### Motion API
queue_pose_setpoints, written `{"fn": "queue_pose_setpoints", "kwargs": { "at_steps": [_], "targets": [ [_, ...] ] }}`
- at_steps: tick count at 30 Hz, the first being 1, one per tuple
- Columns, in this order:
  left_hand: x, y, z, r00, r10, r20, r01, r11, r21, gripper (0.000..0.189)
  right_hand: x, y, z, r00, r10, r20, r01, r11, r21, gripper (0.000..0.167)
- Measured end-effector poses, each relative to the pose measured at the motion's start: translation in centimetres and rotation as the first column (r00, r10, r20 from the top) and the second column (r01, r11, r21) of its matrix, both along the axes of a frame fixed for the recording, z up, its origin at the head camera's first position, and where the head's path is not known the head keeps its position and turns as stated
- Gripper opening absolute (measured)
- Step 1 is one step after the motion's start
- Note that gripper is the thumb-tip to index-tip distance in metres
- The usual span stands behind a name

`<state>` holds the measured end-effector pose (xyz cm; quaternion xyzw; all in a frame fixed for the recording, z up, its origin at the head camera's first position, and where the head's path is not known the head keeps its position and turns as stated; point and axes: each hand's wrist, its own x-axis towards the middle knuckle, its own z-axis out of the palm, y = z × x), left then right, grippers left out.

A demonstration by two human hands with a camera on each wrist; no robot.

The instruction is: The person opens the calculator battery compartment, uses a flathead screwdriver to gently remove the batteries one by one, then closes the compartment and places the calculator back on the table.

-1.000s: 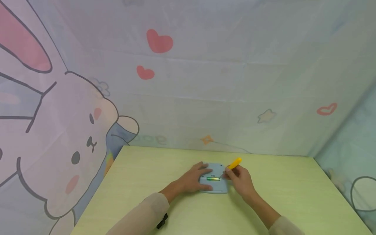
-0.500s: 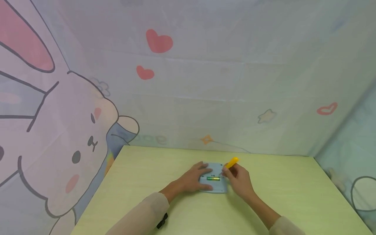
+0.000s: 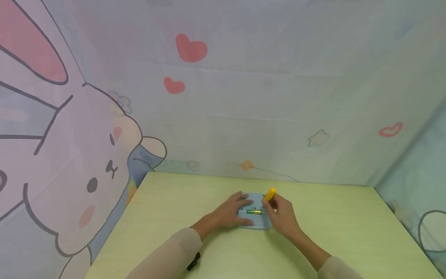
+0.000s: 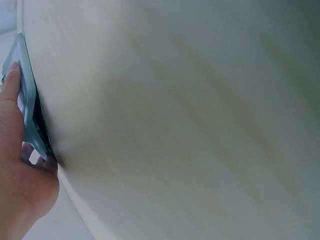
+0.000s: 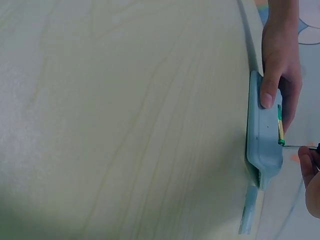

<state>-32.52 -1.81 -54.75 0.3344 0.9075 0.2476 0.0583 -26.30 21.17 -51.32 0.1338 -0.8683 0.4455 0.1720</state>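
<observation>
A light blue plastic device [image 3: 258,222], shaped like a desk calculator, lies on the table with its battery slot uncovered. In that slot sits a green battery [image 3: 254,212]. My left hand [image 3: 230,211] holds the device's left side, thumb and fingers spread over it; the left wrist view has the thumb along its face [image 4: 31,100]. My right hand [image 3: 283,217] pinches a yellow-handled screwdriver [image 3: 270,194], tilted over the device's right part. In the right wrist view its thin metal shaft [image 5: 294,146] points at the battery's end [image 5: 281,141]; whether they touch I cannot tell.
The pale green tabletop [image 3: 334,217] stretches around both hands. A printed cloth backdrop [image 3: 244,128] rises behind its rear edge and along the sides. Below the left sleeve [image 3: 170,254] a small black piece [image 3: 193,261] shows.
My right hand and the screwdriver have shifted a little to the left over the device, and the handle stands steeper. My left hand keeps its place on the device.
</observation>
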Motion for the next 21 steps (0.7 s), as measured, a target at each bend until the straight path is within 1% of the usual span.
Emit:
{"fn": "queue_pose_setpoints", "kwargs": {
  "at_steps": [5, 13, 17, 21],
  "targets": [
    [0.08, 0.06, 0.15, 1.0, -0.002, 0.003, 0.002, 1.0, -0.003, 0.083, 0.14, -0.02, 0.13, 1.0, 0.01, -0.03, -0.009, 1.0, 0.013, 0.006],
    [0.12, 0.0, 0.08, 1.0, 0.007, 0.008, -0.007, 1.0, -0.009, 0.083, -0.05, 0.24, -0.36, 1.0, 0.021, -0.013, -0.021, 1.0, 0.022, 0.007],
    [0.07, 0.02, -0.05, 1.0, 0.011, -0.001, -0.011, 1.0, -0.014, 0.083, -0.1, 0.52, -0.38, 1.0, 0.0, 0.031, 0.0, 1.0, 0.001, 0.009],
    [0.06, 0.01, -0.04, 1.0, 0.017, -0.004, -0.017, 1.0, -0.016, 0.083, -0.19, 0.75, -0.19, 0.994, -0.026, 0.107, 0.033, 0.997, -0.064, 0.013]
  ]
}}
